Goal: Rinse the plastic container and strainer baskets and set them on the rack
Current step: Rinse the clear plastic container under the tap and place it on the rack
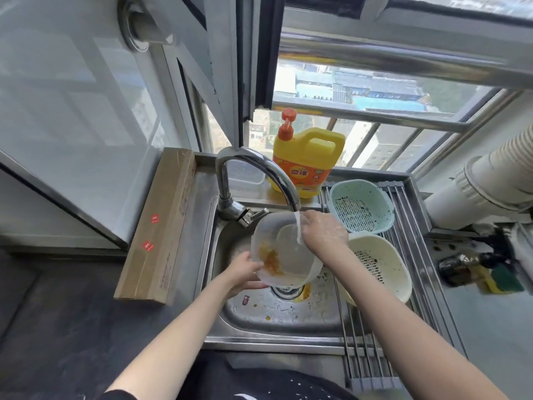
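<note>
A clear plastic container [285, 255] with orange residue inside is tilted over the sink [277, 316], under water running from the faucet [253, 171]. My left hand [245, 274] grips its lower left rim. At the upper right rim, my right hand [324, 232] holds the container next to the stream. A pale green strainer basket [360, 204] and a cream strainer basket [380, 265] lie on the roll-up metal rack [403, 209] to the right, both speckled with dark bits.
A yellow dish soap jug [305, 160] stands behind the faucet beside a clear lid or tub [245, 174]. A cardboard box [161, 223] lies left of the sink. A sponge [504, 281] and dark bottle [461, 267] sit at right. Food scraps surround the drain [288, 291].
</note>
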`<state>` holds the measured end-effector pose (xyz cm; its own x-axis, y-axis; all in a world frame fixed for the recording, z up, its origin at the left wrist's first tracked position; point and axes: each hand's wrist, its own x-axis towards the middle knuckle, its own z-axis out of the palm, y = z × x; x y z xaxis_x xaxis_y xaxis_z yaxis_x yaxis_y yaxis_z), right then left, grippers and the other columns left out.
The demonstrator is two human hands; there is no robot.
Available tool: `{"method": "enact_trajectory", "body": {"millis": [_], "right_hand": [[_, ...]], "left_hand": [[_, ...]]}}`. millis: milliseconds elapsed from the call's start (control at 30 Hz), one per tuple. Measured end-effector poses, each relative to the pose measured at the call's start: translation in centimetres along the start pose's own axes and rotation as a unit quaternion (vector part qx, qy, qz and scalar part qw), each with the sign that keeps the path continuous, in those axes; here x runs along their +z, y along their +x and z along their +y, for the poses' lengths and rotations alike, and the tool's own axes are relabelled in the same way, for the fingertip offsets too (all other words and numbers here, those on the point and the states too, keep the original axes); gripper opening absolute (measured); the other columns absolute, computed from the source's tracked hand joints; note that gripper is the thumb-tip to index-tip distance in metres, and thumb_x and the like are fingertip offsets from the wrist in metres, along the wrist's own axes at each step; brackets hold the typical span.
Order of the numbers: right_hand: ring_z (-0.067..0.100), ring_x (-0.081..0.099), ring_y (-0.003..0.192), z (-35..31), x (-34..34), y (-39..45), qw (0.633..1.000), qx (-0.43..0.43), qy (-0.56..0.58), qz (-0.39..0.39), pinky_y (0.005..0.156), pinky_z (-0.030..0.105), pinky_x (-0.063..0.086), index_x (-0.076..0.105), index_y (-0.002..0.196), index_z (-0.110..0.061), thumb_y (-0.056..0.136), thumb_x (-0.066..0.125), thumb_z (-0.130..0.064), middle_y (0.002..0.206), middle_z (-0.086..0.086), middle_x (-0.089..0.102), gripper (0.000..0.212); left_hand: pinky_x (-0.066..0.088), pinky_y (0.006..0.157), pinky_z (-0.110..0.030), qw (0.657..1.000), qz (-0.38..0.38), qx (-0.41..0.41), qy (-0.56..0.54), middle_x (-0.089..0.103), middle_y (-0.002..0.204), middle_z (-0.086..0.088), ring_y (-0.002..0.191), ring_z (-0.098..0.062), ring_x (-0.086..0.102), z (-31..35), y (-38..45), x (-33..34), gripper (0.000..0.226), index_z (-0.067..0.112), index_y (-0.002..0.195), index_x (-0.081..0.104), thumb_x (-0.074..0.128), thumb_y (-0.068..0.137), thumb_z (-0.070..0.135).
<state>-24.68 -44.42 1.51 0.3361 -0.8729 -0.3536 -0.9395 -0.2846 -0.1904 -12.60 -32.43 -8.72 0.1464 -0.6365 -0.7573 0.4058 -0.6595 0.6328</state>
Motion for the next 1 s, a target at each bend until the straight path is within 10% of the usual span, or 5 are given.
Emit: {"method": "enact_trajectory", "body": {"millis": [467,700,900,1000], "right_hand": [[0.029,0.058,0.113,2.7,0.7,-1.1,0.996,-0.022,0.081,0.030,0.091,0.041,0.049,0.047,0.136,-0.041,0.098,0.037,-0.036,0.126,0.005,0.062,0.039],[0.032,0.060,0.107,4.6,1.8,-1.1,0.994,0.039,0.101,0.001,0.086,0.042,0.049,0.040,0.141,-0.038,0.100,0.032,-0.031,0.120,0.011,0.064,0.042],[0.029,0.066,0.080,4.3,1.9,-1.5,0.980,-0.015,0.168,0.103,0.073,0.042,0.057,0.041,0.142,-0.031,0.100,0.033,-0.021,0.097,0.013,0.071,0.044],[0.029,0.062,0.060,4.1,1.7,-2.2,0.976,-0.045,0.168,0.129,0.061,0.044,0.057,0.035,0.145,-0.033,0.101,0.037,-0.017,0.072,0.013,0.067,0.047]], "left_hand": [[0.058,0.048,-0.031,0.996,-0.003,-0.056,-0.075,0.064,0.090,-0.013,0.062,-0.018,0.069,-0.3,1.6,1.4,0.025,0.004,0.116,0.053,0.044,0.095,-0.006],[0.059,0.075,-0.047,0.996,0.027,0.084,0.033,0.060,0.119,-0.015,0.103,-0.032,0.063,0.6,1.5,1.4,0.058,0.020,0.127,0.046,0.042,0.081,-0.015],[0.051,0.073,-0.036,0.981,0.010,0.195,-0.014,0.064,0.108,-0.012,0.099,-0.025,0.062,1.1,0.3,1.8,0.066,0.021,0.113,0.056,0.043,0.065,-0.022],[0.056,0.064,-0.029,0.987,-0.010,0.110,-0.118,0.062,0.114,-0.015,0.094,-0.024,0.063,0.7,0.9,2.4,0.070,0.015,0.129,0.049,0.044,0.071,-0.023]]}}
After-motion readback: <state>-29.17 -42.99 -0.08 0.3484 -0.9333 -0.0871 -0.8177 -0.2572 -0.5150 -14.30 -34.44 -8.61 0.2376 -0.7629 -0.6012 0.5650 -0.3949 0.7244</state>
